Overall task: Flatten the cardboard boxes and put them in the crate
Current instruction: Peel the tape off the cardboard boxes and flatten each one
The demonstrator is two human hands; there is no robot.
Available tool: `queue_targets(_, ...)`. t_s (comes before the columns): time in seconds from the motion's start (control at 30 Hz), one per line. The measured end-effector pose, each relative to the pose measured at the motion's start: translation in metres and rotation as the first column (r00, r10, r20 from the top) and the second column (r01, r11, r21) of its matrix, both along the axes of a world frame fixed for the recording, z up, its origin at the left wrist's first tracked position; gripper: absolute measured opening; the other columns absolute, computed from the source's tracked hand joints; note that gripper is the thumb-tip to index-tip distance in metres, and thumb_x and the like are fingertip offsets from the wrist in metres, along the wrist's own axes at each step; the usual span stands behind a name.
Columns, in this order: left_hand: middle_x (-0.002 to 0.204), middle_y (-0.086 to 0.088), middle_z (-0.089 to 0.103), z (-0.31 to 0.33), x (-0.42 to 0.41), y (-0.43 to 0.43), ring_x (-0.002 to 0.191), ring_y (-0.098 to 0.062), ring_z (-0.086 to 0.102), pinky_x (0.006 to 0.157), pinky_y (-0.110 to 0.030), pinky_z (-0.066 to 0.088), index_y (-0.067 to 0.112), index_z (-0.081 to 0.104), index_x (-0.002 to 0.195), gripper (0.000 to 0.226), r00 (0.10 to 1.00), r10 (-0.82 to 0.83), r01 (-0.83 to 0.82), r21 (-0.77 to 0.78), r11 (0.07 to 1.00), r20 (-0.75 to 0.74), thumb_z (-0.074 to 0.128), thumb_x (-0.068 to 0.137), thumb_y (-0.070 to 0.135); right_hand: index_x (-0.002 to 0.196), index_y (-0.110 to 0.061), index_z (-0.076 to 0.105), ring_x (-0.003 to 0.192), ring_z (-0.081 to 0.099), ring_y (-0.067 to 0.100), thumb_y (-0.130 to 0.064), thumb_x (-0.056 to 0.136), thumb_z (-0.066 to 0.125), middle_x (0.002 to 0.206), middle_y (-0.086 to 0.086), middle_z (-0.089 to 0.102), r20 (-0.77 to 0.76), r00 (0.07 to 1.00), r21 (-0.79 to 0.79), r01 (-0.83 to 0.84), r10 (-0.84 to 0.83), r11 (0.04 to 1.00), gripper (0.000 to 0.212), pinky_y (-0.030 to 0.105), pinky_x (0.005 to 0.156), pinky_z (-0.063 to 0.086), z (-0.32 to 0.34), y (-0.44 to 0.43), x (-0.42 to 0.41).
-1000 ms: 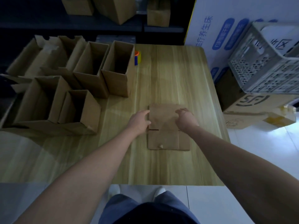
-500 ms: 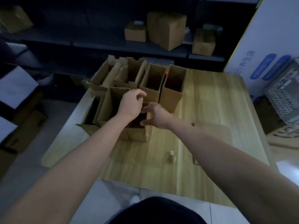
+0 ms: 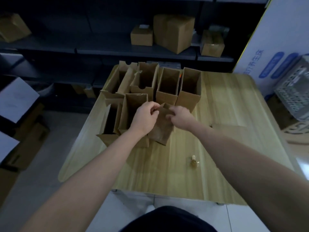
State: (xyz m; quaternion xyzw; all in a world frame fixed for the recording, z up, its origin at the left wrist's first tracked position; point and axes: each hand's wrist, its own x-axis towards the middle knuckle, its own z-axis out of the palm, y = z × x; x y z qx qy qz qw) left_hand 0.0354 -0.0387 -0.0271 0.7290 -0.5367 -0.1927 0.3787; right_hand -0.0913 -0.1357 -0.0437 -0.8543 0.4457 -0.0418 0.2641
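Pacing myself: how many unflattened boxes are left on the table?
7 boxes: four in the back row, two front left, one box between the left hand and right hand; others may be hidden.

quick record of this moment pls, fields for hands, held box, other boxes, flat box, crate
left hand: grips top rim of small cardboard box
right hand: grips the same rim, opposite side
held box: open-topped, not yet flattened
other boxes: open, upright, clustered far left on table
flattened box: lies on table, right side
crate: grey, beyond table's right edge
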Motion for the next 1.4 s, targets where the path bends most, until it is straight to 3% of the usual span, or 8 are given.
queue_targets(0.17,0.124,0.008,0.050,0.003,-0.017,-0.014,0.110,-0.002,0.042,0.086,-0.014,0.034,0.020,0.051,0.129,0.046,0.996,-0.058,0.057,-0.015,0.998,-0.071,0.066,0.086,0.026,0.094,-0.021,0.063,0.078,0.061,0.006,-0.029,0.096,0.052,0.085,-0.006,0.065,0.358,0.885,0.260,0.211,-0.297,0.942,0.013,0.023,0.066,0.051,0.027,-0.013,-0.043)
queue_targets(0.27,0.128,0.010,0.044,-0.001,-0.029,-0.018,0.112,-0.004,0.041,0.087,-0.015,0.033,0.022,0.048,0.131,0.054,0.986,-0.132,0.137,0.037,0.990,-0.105,0.071,0.082,0.027,0.112,-0.014,0.062,0.078,0.057,0.001,-0.031,0.097,0.050,0.088,-0.008,0.063,0.447,0.772,0.377,0.296,-0.452,0.878,0.026,0.018,0.062,0.045,0.032,-0.020,-0.062)
queue_targets(0.6,0.122,0.003,0.046,-0.018,-0.069,-0.037,0.116,-0.012,0.039,0.095,-0.021,0.028,0.014,0.053,0.130,0.050,0.997,-0.038,0.033,0.074,0.997,0.068,0.069,0.083,0.025,0.129,-0.005,0.055,0.108,0.057,0.024,-0.032,0.098,0.049,0.115,0.007,0.063,0.378,0.680,0.521,0.405,-0.628,0.752,0.041,0.034,0.089,0.045,0.018,-0.035,-0.105)
queue_targets(0.8,0.115,0.000,0.052,-0.031,-0.085,-0.040,0.110,-0.017,0.045,0.092,-0.029,0.037,0.014,0.060,0.121,0.041,0.977,-0.094,0.070,0.130,0.989,0.192,0.066,0.085,0.031,0.111,-0.005,0.064,0.095,0.064,0.029,-0.030,0.096,0.052,0.104,0.012,0.068,0.302,0.635,0.611,0.444,-0.711,0.656,0.031,0.044,0.090,0.052,-0.004,-0.031,-0.116)
queue_targets(0.9,0.117,0.005,0.051,-0.033,-0.094,-0.042,0.112,-0.015,0.039,0.095,-0.034,0.033,0.021,0.060,0.123,0.047,0.959,-0.167,0.135,0.150,0.980,0.228,0.067,0.081,0.041,0.100,-0.007,0.066,0.084,0.066,0.023,-0.029,0.096,0.053,0.096,0.010,0.070,0.300,0.641,0.628,0.424,-0.706,0.652,0.025,0.035,0.074,0.056,-0.009,-0.031,-0.114)
queue_targets(1.03,0.105,0.008,0.050,-0.034,-0.103,-0.046,0.104,-0.013,0.040,0.091,-0.034,0.034,0.021,0.064,0.111,0.036,0.969,-0.146,0.130,0.094,0.987,0.198,0.069,0.080,0.038,0.104,-0.009,0.065,0.086,0.062,0.020,-0.031,0.097,0.050,0.096,0.005,0.067,0.301,0.689,0.598,0.403,-0.660,0.693,0.027,0.029,0.072,0.049,-0.008,-0.031,-0.106)
queue_targets(1.17,0.091,0.007,0.054,-0.032,-0.105,-0.048,0.094,-0.014,0.045,0.082,-0.028,0.037,0.012,0.070,0.091,0.013,0.995,-0.093,0.091,0.032,0.995,0.036,0.066,0.086,0.024,0.087,-0.018,0.060,0.069,0.058,0.008,-0.029,0.098,0.049,0.078,-0.005,0.063,0.327,0.713,0.577,0.368,-0.620,0.729,0.020,0.018,0.046,0.042,-0.007,-0.032,-0.104)
queue_targets(1.4,0.092,0.002,0.055,-0.035,-0.105,-0.052,0.095,-0.016,0.047,0.080,-0.027,0.037,0.006,0.067,0.087,0.012,0.996,-0.024,0.029,0.061,0.998,-0.081,0.062,0.088,0.017,0.098,-0.014,0.063,0.073,0.059,0.010,-0.028,0.098,0.048,0.083,-0.002,0.065,0.337,0.757,0.533,0.337,-0.560,0.776,0.020,0.022,0.054,0.042,-0.002,-0.034,-0.104)
